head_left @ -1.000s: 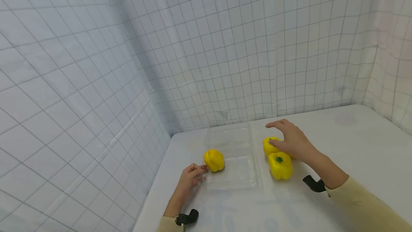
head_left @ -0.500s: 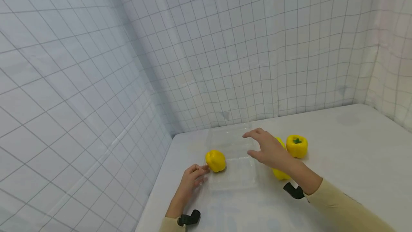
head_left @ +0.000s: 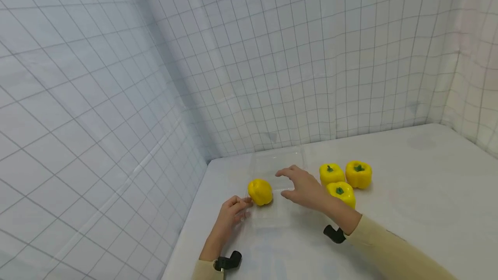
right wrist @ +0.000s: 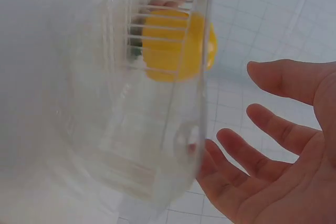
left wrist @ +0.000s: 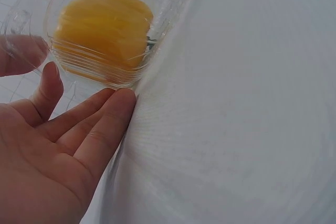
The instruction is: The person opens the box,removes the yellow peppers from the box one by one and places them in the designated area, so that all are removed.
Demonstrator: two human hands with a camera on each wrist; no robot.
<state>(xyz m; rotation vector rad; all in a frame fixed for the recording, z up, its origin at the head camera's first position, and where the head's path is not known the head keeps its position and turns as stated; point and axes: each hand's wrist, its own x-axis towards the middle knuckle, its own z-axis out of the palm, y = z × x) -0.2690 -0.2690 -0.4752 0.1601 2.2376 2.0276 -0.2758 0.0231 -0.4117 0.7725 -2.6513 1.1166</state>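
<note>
A yellow bell pepper [head_left: 260, 192] lies on its side in a clear plastic container [head_left: 268, 221], near its left wall. My left hand [head_left: 232, 214] is at that wall; in the left wrist view its fairly straight fingertips [left wrist: 123, 100] touch the plastic just below the pepper. My right hand [head_left: 307, 188] hovers over the container's right part, thumb and fingers spread and nothing between them. In the right wrist view, the right hand [right wrist: 278, 156] is beside the clear wall, with the pepper [right wrist: 168, 45] seen through the ribbed plastic.
Three more yellow bell peppers stand together right of the container: a back left pepper [head_left: 330, 173], a back right pepper [head_left: 359, 174] and a front pepper [head_left: 344, 193], partly behind the right forearm. The container's lid half [head_left: 278, 159] lies open toward the gridded curtain [head_left: 272, 77].
My right hand has moved left from above the group of peppers to over the container, still empty, uncovering those peppers. The left hand and the pepper beside it have stayed nearly in place.
</note>
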